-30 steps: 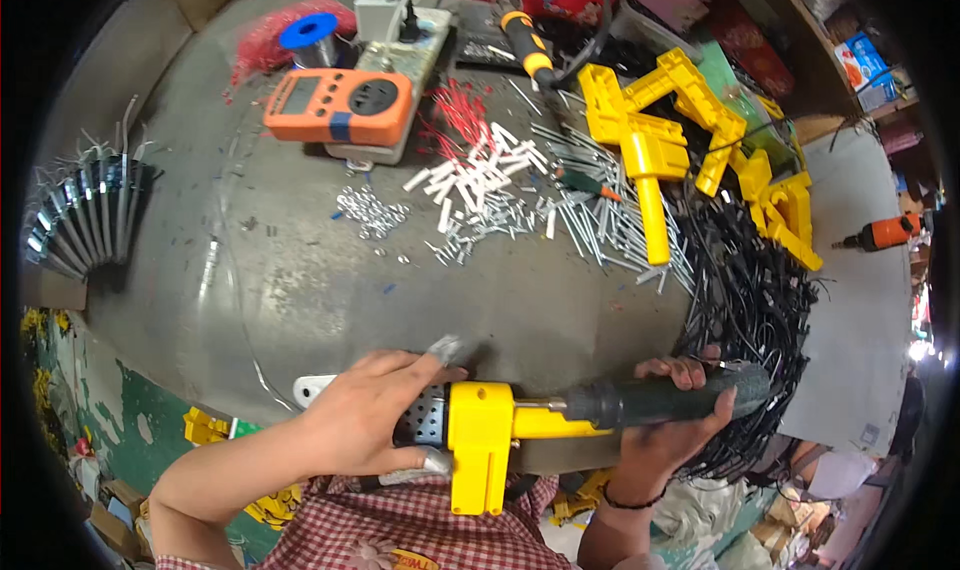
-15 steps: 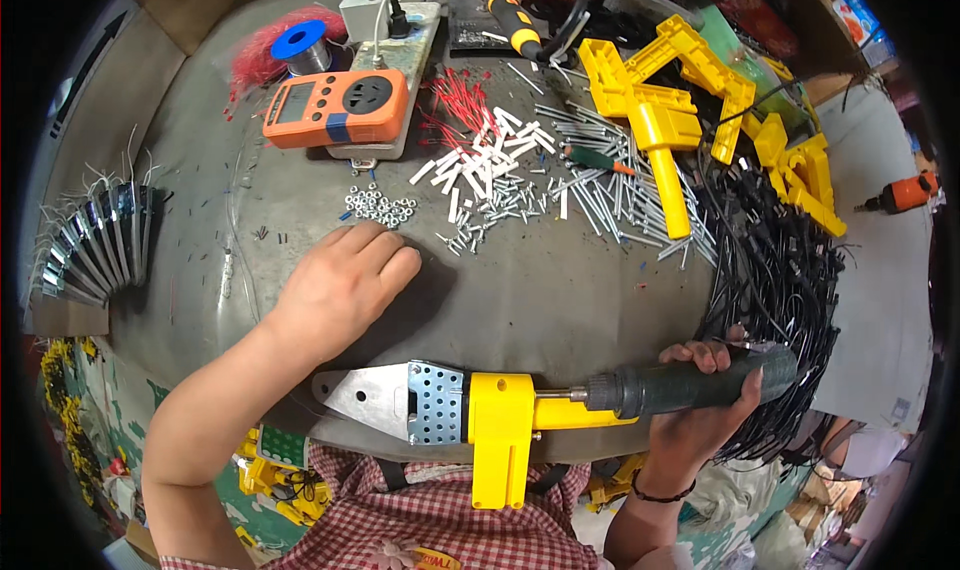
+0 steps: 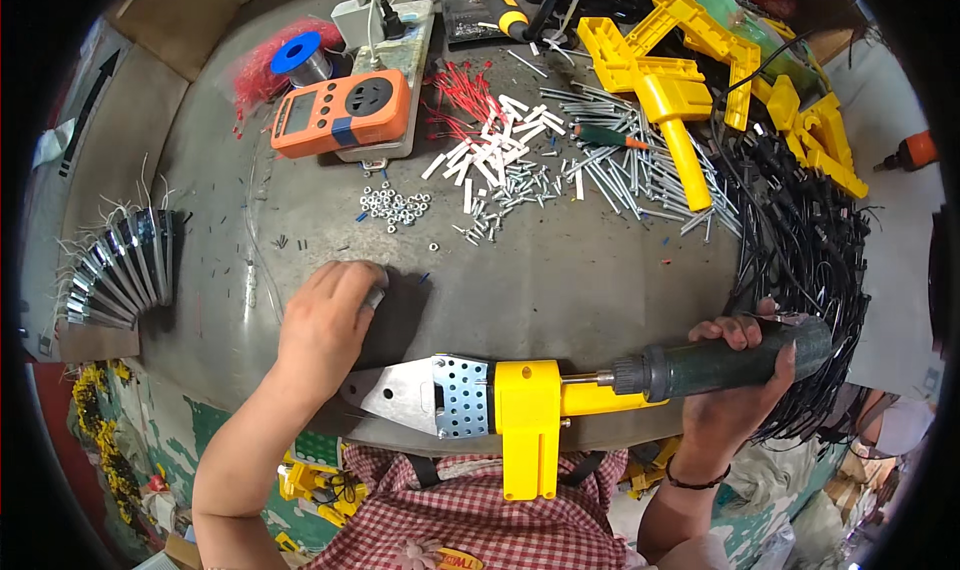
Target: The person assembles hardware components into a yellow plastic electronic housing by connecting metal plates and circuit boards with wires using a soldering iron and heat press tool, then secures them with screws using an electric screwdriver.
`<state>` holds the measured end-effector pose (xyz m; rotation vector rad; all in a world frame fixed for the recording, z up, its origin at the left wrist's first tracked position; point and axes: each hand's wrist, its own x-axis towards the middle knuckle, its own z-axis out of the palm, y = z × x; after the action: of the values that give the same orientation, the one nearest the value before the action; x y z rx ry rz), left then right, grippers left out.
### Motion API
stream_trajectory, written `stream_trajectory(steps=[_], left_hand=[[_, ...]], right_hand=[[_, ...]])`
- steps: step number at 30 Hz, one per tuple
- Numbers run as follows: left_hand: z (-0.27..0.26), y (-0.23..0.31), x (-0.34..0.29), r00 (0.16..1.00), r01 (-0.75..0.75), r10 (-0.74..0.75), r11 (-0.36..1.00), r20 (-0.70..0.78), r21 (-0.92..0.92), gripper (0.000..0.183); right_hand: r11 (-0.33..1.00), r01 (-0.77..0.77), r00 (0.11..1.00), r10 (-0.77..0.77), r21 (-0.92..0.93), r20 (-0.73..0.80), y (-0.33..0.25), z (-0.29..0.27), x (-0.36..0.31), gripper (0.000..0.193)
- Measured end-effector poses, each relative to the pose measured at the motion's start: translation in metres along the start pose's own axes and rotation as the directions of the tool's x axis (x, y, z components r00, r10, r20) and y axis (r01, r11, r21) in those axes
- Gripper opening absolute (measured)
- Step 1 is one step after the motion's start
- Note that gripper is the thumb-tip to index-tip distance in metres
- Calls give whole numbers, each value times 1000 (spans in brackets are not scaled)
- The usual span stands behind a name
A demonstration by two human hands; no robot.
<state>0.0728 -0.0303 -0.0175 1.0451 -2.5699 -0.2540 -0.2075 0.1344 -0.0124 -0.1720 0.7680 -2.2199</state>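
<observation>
My right hand (image 3: pixel 735 400) is wrapped around a dark cylindrical electric screwdriver (image 3: pixel 715 362). The screwdriver's thin metal shaft points left and reaches the yellow plastic housing (image 3: pixel 528 420) at the table's near edge. Fixed to that housing is a perforated metal bracket (image 3: pixel 463 398), with a pointed silver plate (image 3: pixel 396 393) extending left from it. Over the table just beyond the plate, my left hand (image 3: pixel 325 325) has its fingers curled and pinched together. Something small and greyish shows at its fingertips, too little to name. A pile of small nuts (image 3: pixel 395 208) lies beyond it.
Screws (image 3: pixel 520 187), white sleeves (image 3: pixel 490 160) and long bolts (image 3: pixel 630 175) cover the middle back. An orange meter (image 3: pixel 345 113) sits at back left, near a solder spool (image 3: pixel 303 62). Yellow housings (image 3: pixel 670 90) and black cables (image 3: pixel 800 240) crowd the right; silver strips (image 3: pixel 125 268) stand left.
My left hand has drawn back from the nut pile toward the silver plate. A lone nut beside the pile is now visible. The whole view has shifted slightly; the screwdriver stays at the housing.
</observation>
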Motion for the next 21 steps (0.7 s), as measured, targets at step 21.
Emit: stream_trajectory(steps=[21], left_hand=[[20, 60, -42, 963, 242, -264, 767, 52, -595, 21]], right_hand=[[995, -21, 993, 9, 98, 116, 1, -1, -3, 39]])
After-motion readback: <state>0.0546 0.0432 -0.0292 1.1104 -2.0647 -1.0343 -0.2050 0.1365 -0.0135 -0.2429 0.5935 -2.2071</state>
